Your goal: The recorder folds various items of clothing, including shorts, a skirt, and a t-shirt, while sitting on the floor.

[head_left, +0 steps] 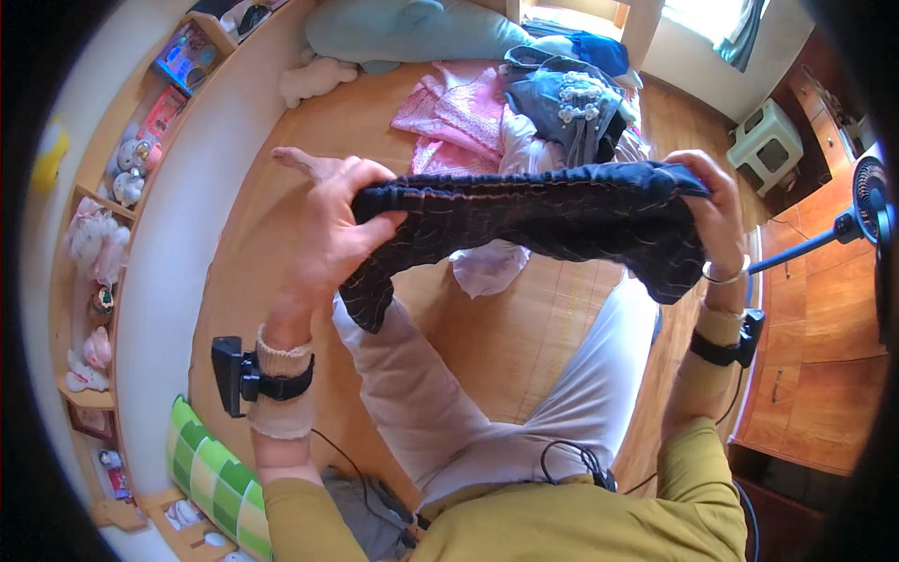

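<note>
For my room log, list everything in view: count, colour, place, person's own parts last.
Dark garment: 1, navy-black, between hands
Clothes: several, pink, blue, white, upper centre
Large plush: 1, blue, top
Small plush: 1, white, top left
Toys: several, mixed, on shelf
Shelf: 1, brown, left wall
Pillow: 1, green checks, lower left
Mat: 1, tan, under legs
Stool: 1, white, upper right
Fan: 1, dark blue, right
Cabinet: 1, brown, right
Curtain: 1, grey, top right
Wrist devices: 2, black, on forearms
Trousers: 1, white, centre
Shirt: 1, mustard, bottom
Foot: 1, bare, upper left
Left hand: 1, bare, gripping garment's left end
Right hand: 1, bare, gripping its right end
</note>
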A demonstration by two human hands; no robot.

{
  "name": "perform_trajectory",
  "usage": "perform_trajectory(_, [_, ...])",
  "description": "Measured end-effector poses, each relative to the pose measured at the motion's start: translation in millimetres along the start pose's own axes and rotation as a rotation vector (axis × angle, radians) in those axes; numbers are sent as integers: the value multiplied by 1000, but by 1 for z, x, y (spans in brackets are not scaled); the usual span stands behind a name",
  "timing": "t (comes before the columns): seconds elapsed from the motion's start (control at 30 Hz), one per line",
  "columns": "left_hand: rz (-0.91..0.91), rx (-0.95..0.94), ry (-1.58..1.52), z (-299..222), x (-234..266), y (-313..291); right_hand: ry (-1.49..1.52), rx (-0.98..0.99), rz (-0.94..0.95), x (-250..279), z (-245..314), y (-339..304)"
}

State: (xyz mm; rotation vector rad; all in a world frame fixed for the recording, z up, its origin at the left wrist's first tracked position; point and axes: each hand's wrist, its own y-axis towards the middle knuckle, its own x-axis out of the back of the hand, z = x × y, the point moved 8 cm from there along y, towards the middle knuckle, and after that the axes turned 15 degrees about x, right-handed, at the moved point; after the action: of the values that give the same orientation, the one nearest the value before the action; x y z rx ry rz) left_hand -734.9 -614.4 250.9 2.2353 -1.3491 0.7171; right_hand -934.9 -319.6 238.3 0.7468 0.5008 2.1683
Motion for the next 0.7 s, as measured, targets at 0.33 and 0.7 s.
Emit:
perform_trajectory(0.33, [776,-181,-51,-30,2,-92,-10,513,217,25,88,-72])
perform_trajectory(0.7, [627,113,46,46,-66,-88,128,-337,415,-105,-110,-61])
